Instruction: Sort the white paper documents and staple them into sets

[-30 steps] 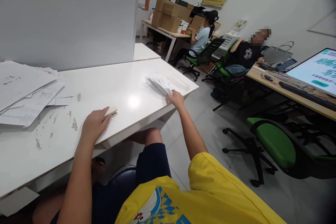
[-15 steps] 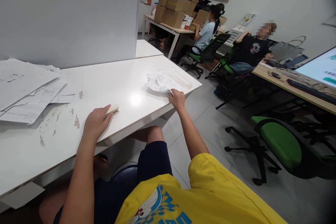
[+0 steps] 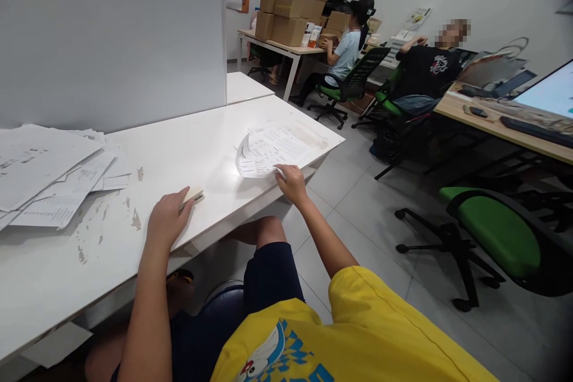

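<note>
My left hand (image 3: 167, 219) rests on the white table (image 3: 188, 149) near its front edge, fingers closed over a small cream stapler (image 3: 194, 195). My right hand (image 3: 291, 182) reaches to the table's right corner and pinches the near edge of a thin bundle of printed sheets (image 3: 268, 150). The sheets are lifted and curl up on their left side.
A loose heap of papers (image 3: 49, 173) covers the table's far left. A grey partition (image 3: 111, 36) stands behind the table. Two seated people (image 3: 421, 74) work at desks beyond, with cardboard boxes (image 3: 286, 18). A green office chair (image 3: 496, 233) stands on the floor at right.
My right hand has gripped the bundle of sheets and pulled it toward me along the table, lifting its edge. My left hand stays on the stapler.
</note>
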The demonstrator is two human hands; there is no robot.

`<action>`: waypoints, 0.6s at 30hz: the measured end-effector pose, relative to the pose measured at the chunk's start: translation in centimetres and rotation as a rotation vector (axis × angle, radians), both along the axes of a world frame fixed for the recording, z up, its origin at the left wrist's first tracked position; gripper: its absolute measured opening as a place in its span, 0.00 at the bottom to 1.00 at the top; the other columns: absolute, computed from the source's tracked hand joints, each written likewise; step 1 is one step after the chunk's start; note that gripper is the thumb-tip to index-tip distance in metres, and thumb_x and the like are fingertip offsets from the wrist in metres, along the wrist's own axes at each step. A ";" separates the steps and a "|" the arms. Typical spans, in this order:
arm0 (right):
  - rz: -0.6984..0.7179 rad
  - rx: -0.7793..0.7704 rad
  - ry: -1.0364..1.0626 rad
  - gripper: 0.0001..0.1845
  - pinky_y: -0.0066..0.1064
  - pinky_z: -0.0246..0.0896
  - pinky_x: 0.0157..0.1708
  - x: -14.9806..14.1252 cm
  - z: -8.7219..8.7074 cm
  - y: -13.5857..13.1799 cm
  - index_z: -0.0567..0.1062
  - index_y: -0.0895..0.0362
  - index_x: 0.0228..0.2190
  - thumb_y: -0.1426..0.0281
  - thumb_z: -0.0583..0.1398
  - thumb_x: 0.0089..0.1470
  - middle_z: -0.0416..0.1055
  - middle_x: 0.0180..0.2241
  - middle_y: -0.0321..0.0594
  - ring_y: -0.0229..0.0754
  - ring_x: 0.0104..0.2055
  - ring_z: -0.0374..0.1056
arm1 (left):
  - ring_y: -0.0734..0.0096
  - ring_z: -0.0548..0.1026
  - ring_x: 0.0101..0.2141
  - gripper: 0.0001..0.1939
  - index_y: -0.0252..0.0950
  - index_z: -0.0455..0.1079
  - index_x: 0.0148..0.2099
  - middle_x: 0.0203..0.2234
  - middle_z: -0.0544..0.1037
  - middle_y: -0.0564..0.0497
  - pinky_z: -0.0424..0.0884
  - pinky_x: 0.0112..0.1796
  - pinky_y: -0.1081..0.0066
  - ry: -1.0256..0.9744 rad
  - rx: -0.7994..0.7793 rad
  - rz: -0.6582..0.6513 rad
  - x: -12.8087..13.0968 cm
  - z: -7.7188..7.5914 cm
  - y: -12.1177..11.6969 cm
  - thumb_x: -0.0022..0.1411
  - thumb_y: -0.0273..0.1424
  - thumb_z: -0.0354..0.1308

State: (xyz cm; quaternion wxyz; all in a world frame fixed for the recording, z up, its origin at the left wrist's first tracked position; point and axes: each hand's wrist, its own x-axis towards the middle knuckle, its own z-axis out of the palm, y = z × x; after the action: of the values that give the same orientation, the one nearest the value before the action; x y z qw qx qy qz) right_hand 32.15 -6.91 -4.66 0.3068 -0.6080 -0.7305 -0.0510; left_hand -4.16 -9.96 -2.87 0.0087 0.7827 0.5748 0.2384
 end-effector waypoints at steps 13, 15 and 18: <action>-0.444 0.170 0.541 0.21 0.35 0.62 0.40 0.4 2.0 -0.8 0.72 0.59 0.43 0.62 0.45 0.61 0.72 0.35 0.45 0.48 0.39 0.68 | 0.53 0.74 0.46 0.26 0.36 0.67 0.58 0.45 0.78 0.41 0.70 0.45 0.59 0.025 0.039 -0.005 -0.2 -0.2 0.3 0.67 0.43 0.43; -0.492 0.221 0.645 0.22 0.33 0.63 0.38 0.8 2.4 -0.7 0.71 0.59 0.41 0.58 0.45 0.62 0.71 0.33 0.44 0.46 0.37 0.68 | 0.52 0.74 0.46 0.26 0.35 0.67 0.59 0.45 0.78 0.41 0.70 0.44 0.59 0.037 0.040 -0.005 -0.3 -0.3 0.4 0.67 0.43 0.42; -0.502 0.313 0.749 0.23 0.31 0.63 0.37 1.2 2.8 -0.5 0.70 0.61 0.40 0.56 0.45 0.62 0.70 0.33 0.44 0.44 0.37 0.67 | 0.51 0.74 0.47 0.28 0.33 0.66 0.60 0.46 0.78 0.40 0.69 0.45 0.58 0.057 0.036 -0.005 -0.5 -0.3 0.7 0.68 0.44 0.41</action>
State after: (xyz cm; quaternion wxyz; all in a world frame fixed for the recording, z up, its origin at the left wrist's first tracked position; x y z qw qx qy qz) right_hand 33.35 -7.46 -1.86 0.6151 -0.6887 -0.3837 -0.0106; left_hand -4.71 -9.30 -3.14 -0.0211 0.7908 0.5684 0.2260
